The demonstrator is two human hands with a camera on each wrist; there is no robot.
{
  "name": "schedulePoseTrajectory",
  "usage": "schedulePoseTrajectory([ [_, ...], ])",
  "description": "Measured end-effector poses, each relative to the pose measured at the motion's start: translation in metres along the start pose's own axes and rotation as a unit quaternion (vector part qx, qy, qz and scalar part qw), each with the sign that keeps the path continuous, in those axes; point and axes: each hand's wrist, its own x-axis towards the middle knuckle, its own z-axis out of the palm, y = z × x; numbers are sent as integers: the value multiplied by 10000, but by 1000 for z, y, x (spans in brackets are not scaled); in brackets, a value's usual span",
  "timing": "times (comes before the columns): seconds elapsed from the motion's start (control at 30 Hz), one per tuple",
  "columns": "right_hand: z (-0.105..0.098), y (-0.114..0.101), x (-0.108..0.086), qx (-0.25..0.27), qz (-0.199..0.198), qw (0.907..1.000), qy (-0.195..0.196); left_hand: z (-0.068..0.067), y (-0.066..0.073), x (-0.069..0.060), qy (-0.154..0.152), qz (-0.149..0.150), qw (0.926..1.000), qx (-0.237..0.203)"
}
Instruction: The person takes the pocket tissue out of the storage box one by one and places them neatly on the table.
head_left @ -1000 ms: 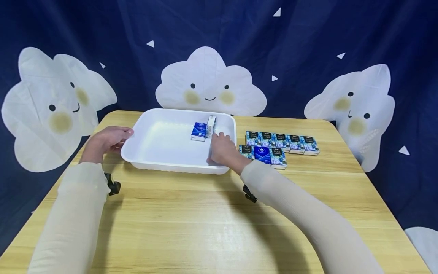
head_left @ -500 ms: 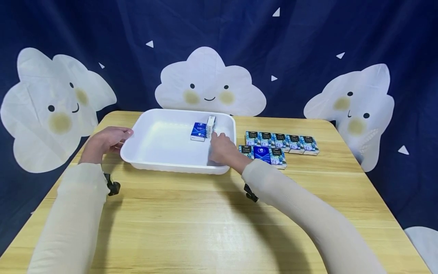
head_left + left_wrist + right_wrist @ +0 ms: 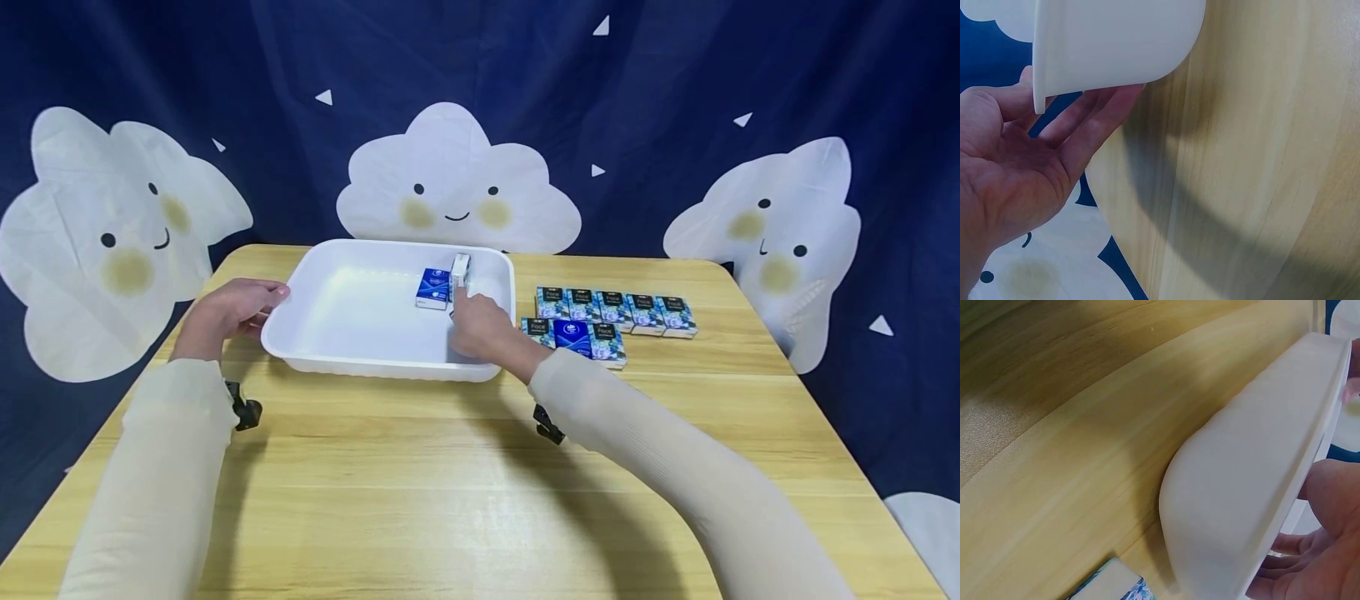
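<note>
My left hand [image 3: 243,306] is at the left end of a white plastic tray [image 3: 348,365]. Its thumb lies at the rim, and its fingers curl under the outer wall in the left wrist view. My right hand [image 3: 486,327] reaches over the near right rim into the tray. Its index finger points at a tissue pack [image 3: 460,273] standing on edge; whether they touch is unclear. A blue tissue pack [image 3: 432,287] lies just left of that one. The tray wall [image 3: 1241,462] partly covers my right fingers in the right wrist view, so anything in them is hidden.
Right of the tray, several floral tissue packs [image 3: 615,308] form a back row. A shorter front row has a blue pack [image 3: 572,335] between two floral ones. The wooden table [image 3: 405,475] ends before a dark blue cloud-patterned curtain [image 3: 637,83].
My right hand has shifted slightly left inside the tray, and its index finger now extends towards the upright pack. My left hand stays at the tray's left end.
</note>
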Motion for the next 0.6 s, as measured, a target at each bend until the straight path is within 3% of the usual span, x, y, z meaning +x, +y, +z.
schedulePoseTrajectory([
  [0.6,-25,8,-4,452,-172,9985,270,1,1,-1,62,-140,9999,-28],
])
